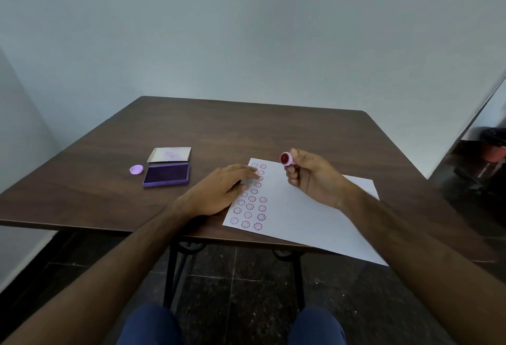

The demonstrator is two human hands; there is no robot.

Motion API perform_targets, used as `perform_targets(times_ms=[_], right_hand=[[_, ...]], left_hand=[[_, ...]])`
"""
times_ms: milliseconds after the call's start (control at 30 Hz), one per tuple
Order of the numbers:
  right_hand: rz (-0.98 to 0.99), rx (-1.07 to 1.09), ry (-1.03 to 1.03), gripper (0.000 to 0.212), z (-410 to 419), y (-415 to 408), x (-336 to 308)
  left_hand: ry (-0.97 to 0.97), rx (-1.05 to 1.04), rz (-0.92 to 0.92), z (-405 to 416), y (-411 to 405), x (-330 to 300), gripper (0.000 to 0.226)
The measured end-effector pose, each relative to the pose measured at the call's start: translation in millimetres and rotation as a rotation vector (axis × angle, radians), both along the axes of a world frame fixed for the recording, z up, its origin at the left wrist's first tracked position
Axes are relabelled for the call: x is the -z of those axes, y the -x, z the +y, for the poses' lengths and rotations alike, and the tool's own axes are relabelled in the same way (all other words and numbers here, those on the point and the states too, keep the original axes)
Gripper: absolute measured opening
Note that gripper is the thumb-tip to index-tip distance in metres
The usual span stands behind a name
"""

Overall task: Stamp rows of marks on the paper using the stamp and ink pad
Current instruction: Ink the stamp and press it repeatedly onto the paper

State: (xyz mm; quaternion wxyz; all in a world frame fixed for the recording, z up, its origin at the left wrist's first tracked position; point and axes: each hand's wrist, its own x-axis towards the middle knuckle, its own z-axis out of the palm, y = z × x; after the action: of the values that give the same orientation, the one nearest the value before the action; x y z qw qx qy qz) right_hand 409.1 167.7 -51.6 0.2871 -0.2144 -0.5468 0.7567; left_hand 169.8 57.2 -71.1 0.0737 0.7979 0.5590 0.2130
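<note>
Pinching the stamp in our right hand above the paper; our left hand, flat and empty, presses its nine o'clock edge.

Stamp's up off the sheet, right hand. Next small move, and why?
Probably carry the stamp left to the open ink pad and re-ink. The right hand holds it lifted above the paper, face turned outward, while the left hand pins the sheet. The third column of marks has a gap midway.

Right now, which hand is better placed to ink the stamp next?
Right hand: it already holds the stamp, lifted above the paper. Left hand lies flat, steadying the sheet, nearer the ink pad.
</note>
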Motion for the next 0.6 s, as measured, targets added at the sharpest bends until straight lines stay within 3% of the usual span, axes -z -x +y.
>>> perform_targets(times_ms=[167, 267, 433, 600], right_hand=[[0.085, 0.022, 0.111, 0.027, -8.8, 22.4, -8.5], [0.064, 0.006, 0.178, 0.028, -15.1, 44.2, -9.3], [0.023, -0.031, 0.199, 0.030, -27.8, 86.8, -7.7], [-0.008, -0.036, 0.181, 0.030, -41.1, 129.3, -8.8]], left_hand=[[-0.251, -0.218, 0.012, -17.2, 27.2, -7.5, 0.041], [-0.357, -0.460, -0.056, -40.4, 69.9, -10.7, 0.047], [-0.116, -0.912, -0.113, -75.6, 143.8, -5.1, 0.042], [0.034, -0.923, -0.139, -85.7, 165.0, -1.6, 0.049]])
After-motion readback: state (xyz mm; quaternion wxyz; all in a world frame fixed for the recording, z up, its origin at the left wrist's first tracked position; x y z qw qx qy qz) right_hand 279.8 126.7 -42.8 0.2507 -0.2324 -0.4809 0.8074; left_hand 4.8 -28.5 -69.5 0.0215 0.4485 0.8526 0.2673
